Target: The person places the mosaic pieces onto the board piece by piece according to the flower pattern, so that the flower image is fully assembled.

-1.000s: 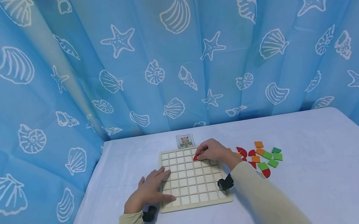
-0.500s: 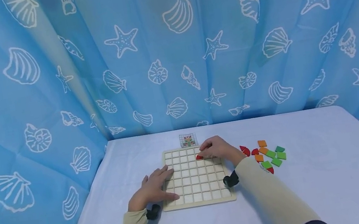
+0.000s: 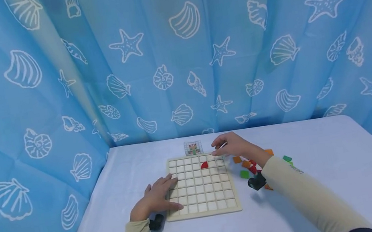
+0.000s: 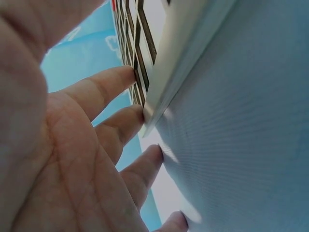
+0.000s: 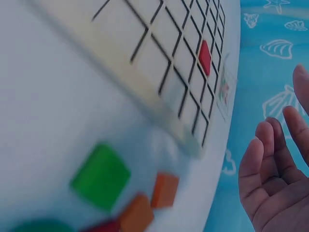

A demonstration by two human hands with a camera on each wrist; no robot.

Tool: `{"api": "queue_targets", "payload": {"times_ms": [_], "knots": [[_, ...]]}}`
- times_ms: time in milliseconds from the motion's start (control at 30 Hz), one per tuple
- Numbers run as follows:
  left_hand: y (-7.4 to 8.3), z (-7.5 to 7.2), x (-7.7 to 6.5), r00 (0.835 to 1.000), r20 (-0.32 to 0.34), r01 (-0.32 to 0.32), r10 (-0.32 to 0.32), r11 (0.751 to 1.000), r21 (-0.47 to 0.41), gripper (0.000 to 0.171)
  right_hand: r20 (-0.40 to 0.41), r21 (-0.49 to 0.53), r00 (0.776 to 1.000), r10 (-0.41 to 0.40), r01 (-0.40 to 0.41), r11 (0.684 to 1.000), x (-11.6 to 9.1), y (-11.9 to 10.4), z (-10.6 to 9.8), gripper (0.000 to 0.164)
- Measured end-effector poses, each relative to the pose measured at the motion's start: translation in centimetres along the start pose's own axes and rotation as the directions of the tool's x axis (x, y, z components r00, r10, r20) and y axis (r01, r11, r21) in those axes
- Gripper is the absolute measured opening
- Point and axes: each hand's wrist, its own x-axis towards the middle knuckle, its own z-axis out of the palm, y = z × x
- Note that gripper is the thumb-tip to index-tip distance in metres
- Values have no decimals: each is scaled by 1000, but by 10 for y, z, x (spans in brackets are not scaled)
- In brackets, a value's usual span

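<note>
A pale grid board (image 3: 205,213) with raised dividers lies on the white table. In its second row from the back sits a red quarter-circle tile (image 3: 204,165), also visible in the right wrist view as a small red tile (image 5: 205,58). My left hand (image 3: 156,197) rests spread on the board's left edge; in the left wrist view two fingertips touch the rim (image 4: 181,48), the others lie by the table. My right hand (image 3: 233,145) hovers over the board's back right corner, fingers loosely bent, holding nothing.
Behind the board lies a small pattern card (image 3: 193,148). Loose tiles are scattered to the right, including a green square (image 3: 244,174) and an orange one (image 3: 237,159); my right forearm covers several. A blue shell-print curtain (image 3: 169,126) hangs behind the table.
My right hand has let go of the red quarter-circle tile, which stays in its cell. The hand has lifted and moved right. My left hand stays at the board's edge.
</note>
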Motion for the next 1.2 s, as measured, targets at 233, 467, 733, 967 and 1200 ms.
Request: {"api": "queue_targets", "payload": {"times_ms": [233,467,733,967,1200], "knots": [[1,2,0,1000,-2,-10,10,1000,-5,92,-26,-64,999,23,-25,998,-13,15,-23,40],[1,0,2,1000,-13,-24,24,1000,-11,91,-57,-95,997,44,-49,994,-17,29,-41,47],[0,0,2,1000,-1,-16,16,1000,-5,91,-80,-96,995,53,-60,994,-25,39,-49,47],[1,0,0,1000,-1,-25,25,1000,0,91,-99,-84,992,75,-83,993,-27,53,-51,45],[4,-3,0,1000,9,-16,16,1000,-4,92,-120,-105,987,106,-118,987,-28,67,-58,42]]}}
